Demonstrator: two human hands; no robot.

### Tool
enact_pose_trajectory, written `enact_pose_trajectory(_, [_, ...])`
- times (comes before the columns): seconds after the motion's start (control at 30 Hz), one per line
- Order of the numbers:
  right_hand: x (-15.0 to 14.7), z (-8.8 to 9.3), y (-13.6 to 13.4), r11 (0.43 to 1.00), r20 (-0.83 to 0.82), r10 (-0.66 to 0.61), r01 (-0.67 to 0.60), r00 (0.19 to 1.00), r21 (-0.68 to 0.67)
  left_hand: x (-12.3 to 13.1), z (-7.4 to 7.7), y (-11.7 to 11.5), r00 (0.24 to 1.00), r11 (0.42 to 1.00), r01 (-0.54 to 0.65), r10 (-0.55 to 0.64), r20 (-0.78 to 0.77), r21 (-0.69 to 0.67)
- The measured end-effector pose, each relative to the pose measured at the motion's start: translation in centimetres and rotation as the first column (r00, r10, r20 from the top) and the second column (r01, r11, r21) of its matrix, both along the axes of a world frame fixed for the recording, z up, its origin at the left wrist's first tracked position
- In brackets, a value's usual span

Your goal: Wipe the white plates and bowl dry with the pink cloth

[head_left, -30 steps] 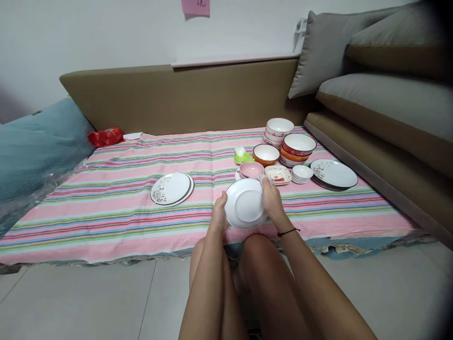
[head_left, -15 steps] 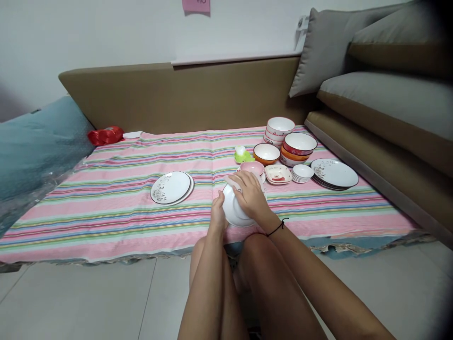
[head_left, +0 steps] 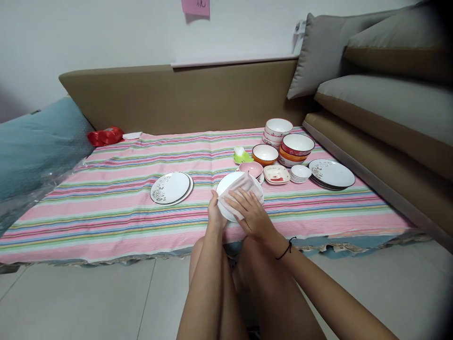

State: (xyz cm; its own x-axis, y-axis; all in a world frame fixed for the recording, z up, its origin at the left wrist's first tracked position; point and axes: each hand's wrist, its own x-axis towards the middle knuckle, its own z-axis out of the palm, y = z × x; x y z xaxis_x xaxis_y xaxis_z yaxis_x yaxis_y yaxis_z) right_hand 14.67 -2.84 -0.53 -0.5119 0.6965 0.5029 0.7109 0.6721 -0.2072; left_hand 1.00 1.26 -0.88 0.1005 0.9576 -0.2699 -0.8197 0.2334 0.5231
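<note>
Above the bed's front edge, my left hand (head_left: 215, 210) grips a white plate (head_left: 229, 179) by its left rim, the thumb on top. A pale pink cloth (head_left: 236, 188) lies across the plate. My right hand (head_left: 252, 210) holds the cloth against the plate, its fingers stretched fairly flat over it. Just behind the plate is a pink bowl (head_left: 250, 169). To the left, two stacked plates (head_left: 171, 187) rest on the striped sheet, the upper one with a grey flower print and dark rim.
At the right stand stacked bowls (head_left: 297, 144), an orange bowl (head_left: 265, 155), square dishes (head_left: 276, 174), small white dishes (head_left: 300, 173) and flowered plates (head_left: 331, 174). A green dish (head_left: 242, 157) sits behind. A red packet (head_left: 105, 136) lies far left; cushions (head_left: 385, 108) are piled right.
The plate has turned from its underside to its upper face. My right hand has moved slightly down and spread the cloth over it; my left hand still grips the rim.
</note>
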Motion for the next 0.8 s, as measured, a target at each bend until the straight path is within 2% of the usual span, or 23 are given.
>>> enact_pose_trajectory(0.17, [-0.6,0.8,2.0,0.985,-0.12,-0.171,0.172,0.978,-0.005,0.4,-0.9,0.0,0.997,0.999,0.028,-0.026,-0.077,0.024])
enact_pose_trajectory(0.3, [0.3,1.0,4.6,0.959,-0.36,-0.283,0.259,0.889,-0.115,0.5,-1.1,-0.1,0.994,0.996,0.03,-0.022,-0.104,0.08])
enact_pose_trajectory(0.4, [1.6,0.2,5.6,0.948,-0.582,-0.297,0.162,0.757,-0.274,0.2,-1.0,0.1,0.994,0.996,-0.033,0.041,-0.099,0.086])
enact_pose_trajectory(0.5, [2.4,-0.6,5.4,0.932,-0.663,-0.298,0.059,0.687,-0.357,0.1,-1.1,0.4,0.99,0.996,-0.056,0.064,-0.124,0.069])
enact_pose_trajectory(0.53, [2.5,-0.6,5.1,0.933,-0.654,-0.294,0.06,0.697,-0.356,0.1,-1.1,0.4,0.989,0.997,-0.05,0.058,-0.133,0.063])
enact_pose_trajectory(0.6, [2.2,-0.4,4.5,0.944,-0.582,-0.258,0.073,0.772,-0.321,0.3,-1.2,0.5,0.989,0.998,-0.029,0.036,-0.146,0.055])
enact_pose_trajectory(0.7, [1.4,0.6,3.7,0.973,-0.364,-0.149,0.071,0.919,-0.219,0.6,-1.1,0.4,0.989,0.999,-0.012,0.018,-0.144,0.041])
enact_pose_trajectory(0.8, [1.0,1.5,3.5,0.985,-0.165,-0.148,0.13,0.975,-0.114,0.6,-1.0,0.3,0.992,1.0,-0.006,0.01,-0.122,0.03])
